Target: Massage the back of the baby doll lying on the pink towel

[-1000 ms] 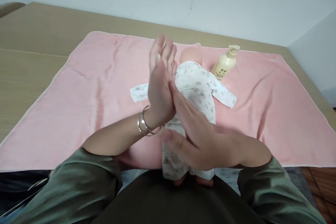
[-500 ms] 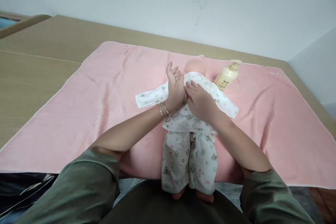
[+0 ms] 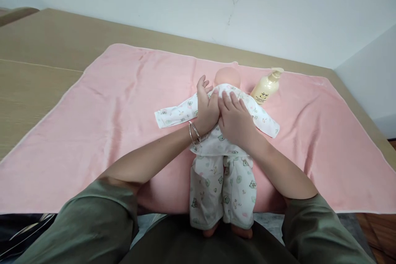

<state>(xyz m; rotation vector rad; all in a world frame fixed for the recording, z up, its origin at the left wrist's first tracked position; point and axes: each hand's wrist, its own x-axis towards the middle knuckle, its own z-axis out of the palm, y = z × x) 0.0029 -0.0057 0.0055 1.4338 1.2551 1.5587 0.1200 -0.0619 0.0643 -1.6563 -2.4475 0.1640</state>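
A baby doll (image 3: 222, 140) in a white patterned top and trousers lies with its head away from me and its feet at the near edge. Both of its sleeves are spread out sideways. My left hand (image 3: 208, 105) rests edge-down on the doll's upper body, fingers raised and apart, with two thin bangles on the wrist. Beside it, my right hand (image 3: 236, 119) lies flat on the doll's top, fingers spread. The hands meet near the middle of the doll's torso, and neither grips anything.
A pale yellow pump bottle (image 3: 265, 87) leans or lies near the doll's right-hand sleeve. Under everything spreads a pink blanket (image 3: 93, 132) on a wooden table (image 3: 55, 45). A white wall (image 3: 139, 0) stands behind the table.
My right hand has flattened and its fingers have spread further over the doll's top. The left hand stays nearly in place. The view has shifted slightly.
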